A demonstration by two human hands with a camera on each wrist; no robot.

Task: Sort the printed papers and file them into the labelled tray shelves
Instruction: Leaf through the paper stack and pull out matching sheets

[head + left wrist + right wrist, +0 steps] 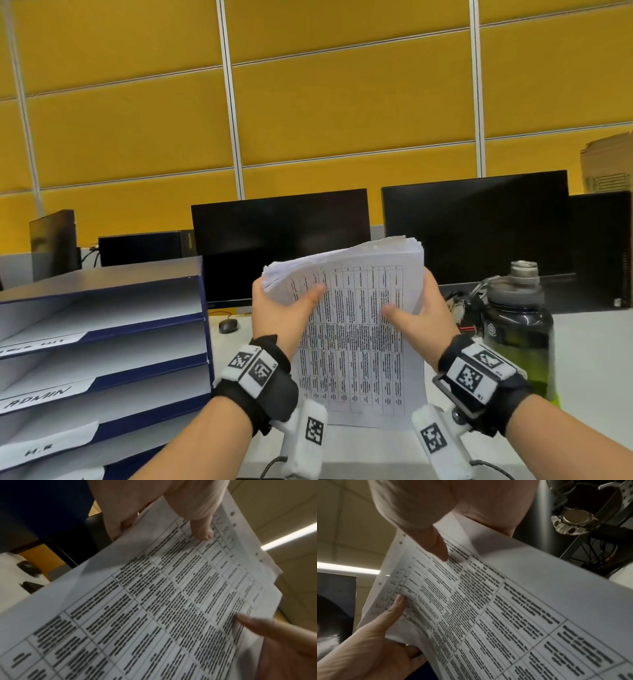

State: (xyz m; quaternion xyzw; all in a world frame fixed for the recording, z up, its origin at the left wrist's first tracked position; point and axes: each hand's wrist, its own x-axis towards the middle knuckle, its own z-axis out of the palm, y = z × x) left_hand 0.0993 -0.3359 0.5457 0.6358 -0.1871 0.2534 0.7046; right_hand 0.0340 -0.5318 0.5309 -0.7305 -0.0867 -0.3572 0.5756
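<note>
A thick stack of printed papers (359,342) stands upright above the desk, and the top sheet carries a dense table. My left hand (281,305) grips its upper left edge, thumb (204,534) on the front and fingers behind. My right hand (423,313) grips the right edge the same way, thumb (440,547) on the print. In the right wrist view, handwritten letters that look like "SECURITY" (388,592) run along the punched margin. The blue tray shelves (205,346) stand to the left, with labels reading ADMIN (37,397) and H.R (39,452).
Two dark monitors (281,240) stand behind the stack. A dark water bottle (517,329) sits close to my right hand, with a wristwatch (457,305) and cables beside it. A mouse (227,325) lies between the shelves and the papers. A cardboard box (606,164) is far right.
</note>
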